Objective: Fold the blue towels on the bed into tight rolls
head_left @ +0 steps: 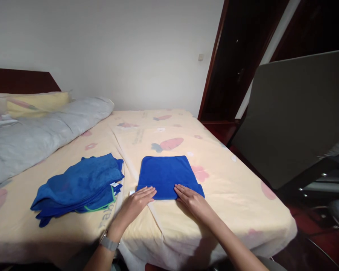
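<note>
A blue cloth (168,173) lies on the bed with its near edge folded over into a strip. My left hand (139,199) rests flat on the near left corner, fingers stretched out, beside a small white tag (132,192). On the near right part of the same cloth, my right hand (190,197) lies flat with its fingers extended. Neither hand grips the fabric. To the left sits a loose pile of blue cloths (79,184), some with green edging, and a white label shows at its right side.
The bed (231,199) has a yellow sheet with a carrot print. A grey-white quilt (45,128) and a yellow pillow (42,103) lie at the far left. Right of the bed stands a large dark grey panel (296,116) on a metal frame, near a dark door (234,64).
</note>
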{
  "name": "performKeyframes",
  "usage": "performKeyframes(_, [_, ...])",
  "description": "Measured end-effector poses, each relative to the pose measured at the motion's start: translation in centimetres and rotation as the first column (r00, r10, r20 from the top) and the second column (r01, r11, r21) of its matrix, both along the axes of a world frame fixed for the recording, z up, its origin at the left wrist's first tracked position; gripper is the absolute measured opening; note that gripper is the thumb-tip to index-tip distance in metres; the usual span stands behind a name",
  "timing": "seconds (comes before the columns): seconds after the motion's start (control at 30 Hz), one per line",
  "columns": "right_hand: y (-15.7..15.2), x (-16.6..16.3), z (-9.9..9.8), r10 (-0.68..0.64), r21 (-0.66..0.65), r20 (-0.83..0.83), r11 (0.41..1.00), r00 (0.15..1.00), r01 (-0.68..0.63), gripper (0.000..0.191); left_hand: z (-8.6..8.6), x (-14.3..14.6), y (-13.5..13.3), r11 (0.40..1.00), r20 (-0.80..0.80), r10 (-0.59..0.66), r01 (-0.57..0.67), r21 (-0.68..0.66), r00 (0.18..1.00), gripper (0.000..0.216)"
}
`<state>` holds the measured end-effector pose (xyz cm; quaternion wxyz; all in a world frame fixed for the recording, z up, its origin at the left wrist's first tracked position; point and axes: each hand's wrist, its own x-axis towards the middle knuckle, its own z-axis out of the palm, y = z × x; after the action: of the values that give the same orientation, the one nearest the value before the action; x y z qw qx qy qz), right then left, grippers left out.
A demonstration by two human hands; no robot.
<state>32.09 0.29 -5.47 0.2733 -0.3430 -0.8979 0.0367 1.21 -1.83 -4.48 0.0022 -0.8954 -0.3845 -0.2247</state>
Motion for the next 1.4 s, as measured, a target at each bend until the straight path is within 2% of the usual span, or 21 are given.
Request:
performKeyframes(0.1, [-0.3,2.5,0.3,-0.044,-0.127,-0.073,0.991,0.996,0.034,0.043,0.7,-0.8,-0.4,0.998,0.047,0.028,-0.025,-0.064,0.998,0.041])
performKeyframes(0.23, [-0.6,5.3,0.8,-0.107,-0.339,-0.153,0.94,0.982,0.049,0.039,1.5,-1.8,-0.7,0.985,0.11,0.071,-0.052,-0.165,0.991,0.037])
performKeyframes(0.37, [-0.5,6.7,1.0,-0.142,-0.424,-0.195,0.905,0.971,0.047,0.038,1.6,-2.3,-0.7,0.982,0.146,0.087,-0.06,-0.181,0.986,0.035])
performKeyframes(0.5, [-0.3,6.8,1.3,-0.145,-0.392,-0.174,0.918,0.974,0.066,0.038,1.3,-2.6,-0.5,0.98,0.154,0.108,-0.08,-0.18,0.982,0.035])
performKeyframes(0.67, [-0.5,6.7,2.3,-0.15,-0.292,-0.067,0.948,0.986,0.124,0.04,1.6,-2.7,-0.6,0.973,0.137,0.151,-0.122,-0.198,0.979,0.03])
performKeyframes(0.77, [-0.8,5.9,3.2,-0.142,-0.199,-0.009,0.97,0.99,0.137,0.041,2.1,-2.0,-0.6,0.976,0.164,0.181,-0.157,-0.151,0.97,0.029])
performKeyframes(0.87, [-0.7,3.8,3.5,-0.108,-0.101,-0.001,0.989,0.994,0.108,0.052,2.4,-0.3,-0.2,0.99,0.179,0.136,-0.129,-0.054,0.974,0.029])
performKeyframes(0.97, [-0.3,1.0,2.8,-0.059,-0.009,0.018,0.998,0.998,0.059,0.056,2.0,1.9,0.5,0.998,0.076,0.049,-0.052,0.041,0.996,0.037])
performKeyframes(1.1, [0.4,-1.3,1.0,-0.009,0.074,0.116,0.997,0.993,0.001,0.05,1.0,3.5,1.3,0.998,-0.125,0.005,0.002,0.058,0.992,0.058])
performKeyframes(1.23, [0.9,-0.5,0.1,-0.015,0.104,0.135,0.995,0.991,0.0,0.048,0.2,2.8,1.5,0.998,-0.191,0.017,-0.007,0.056,0.981,0.061])
performKeyframes(1.4, [0.6,3.2,0.5,-0.077,0.035,0.099,0.997,0.992,0.074,0.048,0.1,1.0,1.2,0.999,-0.172,0.032,-0.03,0.013,0.985,0.059])
